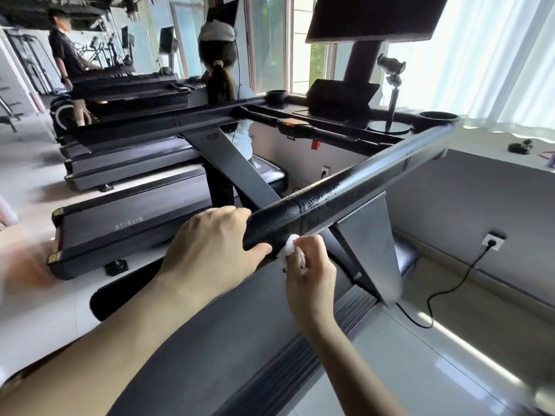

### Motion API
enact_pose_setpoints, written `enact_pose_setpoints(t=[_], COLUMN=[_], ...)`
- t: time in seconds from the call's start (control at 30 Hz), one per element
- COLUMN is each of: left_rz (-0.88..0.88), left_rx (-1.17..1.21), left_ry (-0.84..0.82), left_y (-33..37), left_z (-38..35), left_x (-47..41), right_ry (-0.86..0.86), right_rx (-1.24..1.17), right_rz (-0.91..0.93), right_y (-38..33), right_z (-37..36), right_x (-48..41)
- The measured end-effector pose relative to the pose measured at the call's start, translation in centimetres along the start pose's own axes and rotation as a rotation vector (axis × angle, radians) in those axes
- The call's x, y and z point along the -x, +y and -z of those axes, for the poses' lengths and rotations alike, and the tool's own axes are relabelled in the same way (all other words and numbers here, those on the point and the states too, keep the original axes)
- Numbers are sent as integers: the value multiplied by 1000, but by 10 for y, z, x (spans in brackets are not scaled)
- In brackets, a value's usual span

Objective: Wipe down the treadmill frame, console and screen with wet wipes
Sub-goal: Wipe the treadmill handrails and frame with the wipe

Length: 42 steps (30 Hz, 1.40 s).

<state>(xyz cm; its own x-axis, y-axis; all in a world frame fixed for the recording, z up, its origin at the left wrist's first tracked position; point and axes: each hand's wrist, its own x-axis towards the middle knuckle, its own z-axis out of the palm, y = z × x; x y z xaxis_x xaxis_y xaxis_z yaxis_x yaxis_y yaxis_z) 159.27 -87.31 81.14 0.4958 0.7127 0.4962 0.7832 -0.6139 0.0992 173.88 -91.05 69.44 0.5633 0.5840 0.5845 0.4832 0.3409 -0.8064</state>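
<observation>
This is a gym: treadmills [132,232] stand side by side, the near one with a handrail [345,196] and screen [372,16], and exercise machines [99,52] crowd the far left beside tall windows [270,40].

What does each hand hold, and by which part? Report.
The left hand grips the handrail at its near end. The right hand pinches a bunched wet wipe by its lower part.
</observation>
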Motion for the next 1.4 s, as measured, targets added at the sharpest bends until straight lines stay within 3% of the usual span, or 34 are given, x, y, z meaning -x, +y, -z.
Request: enact_pose_setpoints(t=[0.07, 0.13, 0.27, 0.33, 0.43, 0.53, 0.63, 0.7, 0.8, 0.9, 0.97, 1.07, 1.2, 1.27, 1.4], left_rz=[4, 10, 13, 15, 14, 11, 11, 13, 14, 9, 10, 3, -12, -8, 10], left_rx=[6, 11, 22, 18, 15, 28, 20, 16, 5, 10, 24, 45, 44, 33, 15], left_ry=[-13, -17, -22, -25, -18, -16, -13, -16, -12, -5, -4, 4, -10, -14, -6], left_y=[0, 1, 2, 1, 1, 1, 0, 0, -1, -1, -1, -1, -2, -2, -1], left_z=[1, 2, 3, 1, 2, 2, 2, 1, 0, -1, -1, -2, -1, 0, -1], left_x=[1, 1, 2, 1, 1, 1, 1, 2, 2, 2, 2, 1, 1, 2, 3], right_ry=[65, 141, 267, 238, 89, -47, -71, 21, 175, 225, 197, 57, -74, -32, 67], right_rx=[20, -51, -457, -586, -476, -145, 37, 77, 19, -29, 17, 113, 231, 328, 449], right_rz=[-6, -140, -458, -504, -295, 25, 201, 187, 27, -23, 23, 235, 425, 425, 232], right_y=[10, 21, 8, -7, -25, -20, -16, -12, -5, -13, -22, -30, -42, -43, -25], right_z=[9, 12, 4, -4, -11, -8, 3, 8, 12, 9, 2, -3, 2, 3, 15], right_x=[-21, -40, -45, -33, -1, 9, -15, -36, -63, -61, -44, -24, -47, -66, -99])
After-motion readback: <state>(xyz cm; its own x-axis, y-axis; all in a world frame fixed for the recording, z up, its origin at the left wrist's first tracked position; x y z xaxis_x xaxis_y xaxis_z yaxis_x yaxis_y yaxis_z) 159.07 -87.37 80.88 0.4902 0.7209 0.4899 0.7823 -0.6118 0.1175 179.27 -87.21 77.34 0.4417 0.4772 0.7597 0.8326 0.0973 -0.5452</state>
